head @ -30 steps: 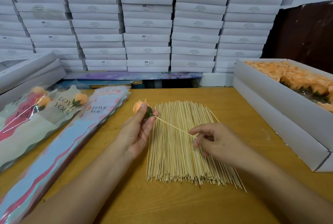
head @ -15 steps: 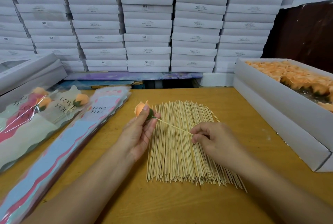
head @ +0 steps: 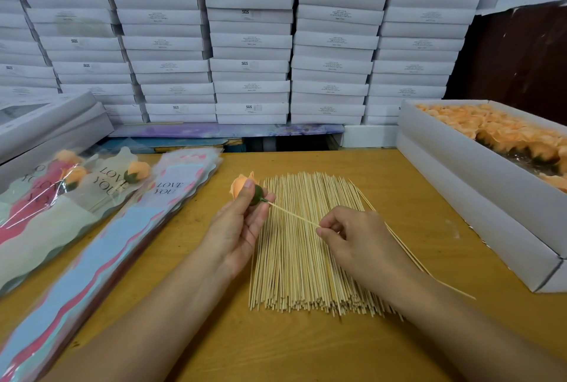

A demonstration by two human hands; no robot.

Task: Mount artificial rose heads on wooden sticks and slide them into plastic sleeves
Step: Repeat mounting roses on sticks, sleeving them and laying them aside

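One orange rose head (head: 242, 185) with a green base is held above the wooden table (head: 399, 185), just left of the far end of the stick pile. The left hand (head: 237, 225) grasps it, thumb and fingertips curled around the bloom and base. A single wooden stick (head: 291, 212) meets the green base at one end; the other end is pinched between the thumb and forefinger of the right hand (head: 352, 240), whose remaining fingers are curled. The stick slopes down to the right across the pile of loose sticks (head: 294, 259), which lies flat on the table beneath both hands.

Left of the pile lies a stack of empty plastic sleeves (head: 101, 259) printed "LOVE YOU". Further left lie finished sleeved roses (head: 70, 179). At the right table edge stands an open white box (head: 454, 166) filled with orange rose heads (head: 503, 133). Stacked white cartons (head: 251, 41) fill the background.
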